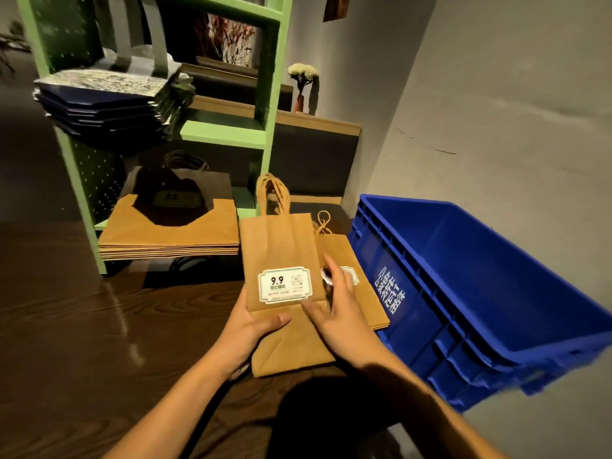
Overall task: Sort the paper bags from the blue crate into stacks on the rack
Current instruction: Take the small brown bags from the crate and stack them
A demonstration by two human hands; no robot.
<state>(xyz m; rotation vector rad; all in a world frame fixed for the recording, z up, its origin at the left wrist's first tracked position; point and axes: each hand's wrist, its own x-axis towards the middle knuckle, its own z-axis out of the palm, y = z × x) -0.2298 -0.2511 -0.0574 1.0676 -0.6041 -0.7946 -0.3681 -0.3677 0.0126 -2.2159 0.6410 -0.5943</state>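
Observation:
My left hand (256, 329) grips a small brown paper bag (281, 246) with a white "9.9" label, thumb on its front, holding it flat above the floor. My right hand (334, 306) rests on the bag's right side with fingers spread, over a second pile of small brown bags (364, 293) lying beside the blue crate (480, 286). The crate's inside looks empty from here. On the green rack (225, 132), a stack of large brown bags (172, 233) fills the bottom shelf and a stack of dark patterned bags (106, 104) lies on the middle shelf.
Dark wooden floor (66, 326) spreads to the left and front. A grey wall (496, 111) rises behind the crate. A low wooden ledge (318, 124) behind the rack carries a small vase of white flowers (303, 84).

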